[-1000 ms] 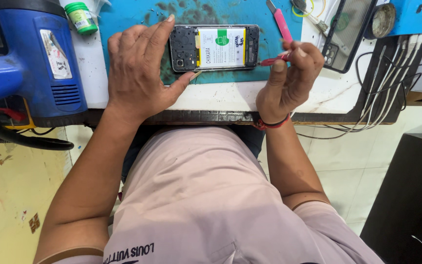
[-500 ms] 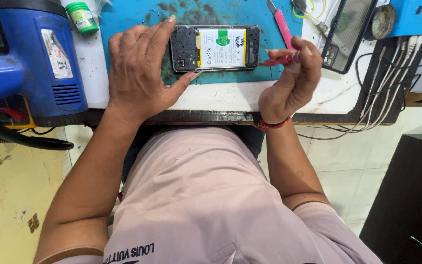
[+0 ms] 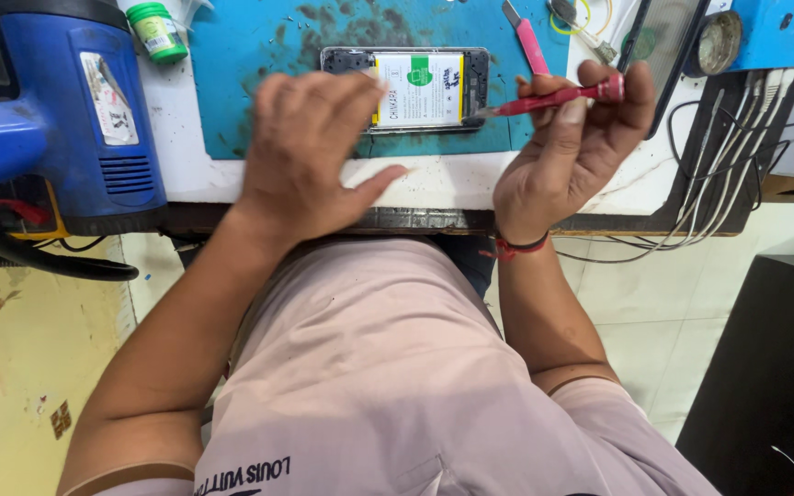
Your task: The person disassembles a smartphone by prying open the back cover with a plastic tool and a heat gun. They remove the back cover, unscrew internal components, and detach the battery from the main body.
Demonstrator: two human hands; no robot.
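An opened phone [image 3: 420, 87] with its white and green battery showing lies on a teal mat [image 3: 250, 55]. My left hand [image 3: 310, 156] is over the phone's left end. Its fingers are curled on top and hide that part, and the thumb is spread on the white table edge. My right hand [image 3: 572, 156] is just right of the phone and grips a red screwdriver [image 3: 553, 98] between thumb and fingers. The screwdriver lies almost level, with its metal tip at the phone's right end.
A blue hot-air unit [image 3: 66, 101] stands at the left beside a green-capped bottle [image 3: 156, 32]. A pink tool [image 3: 532, 41], a dark glass panel [image 3: 663, 46], a round tin [image 3: 719, 41] and white cables [image 3: 728, 174] crowd the right. A black cabinet [image 3: 774, 367] stands on the floor.
My left hand has slid right, further over the phone, and its thumb has left the phone's edge. My right hand has shifted slightly, and more of the screwdriver's handle shows.
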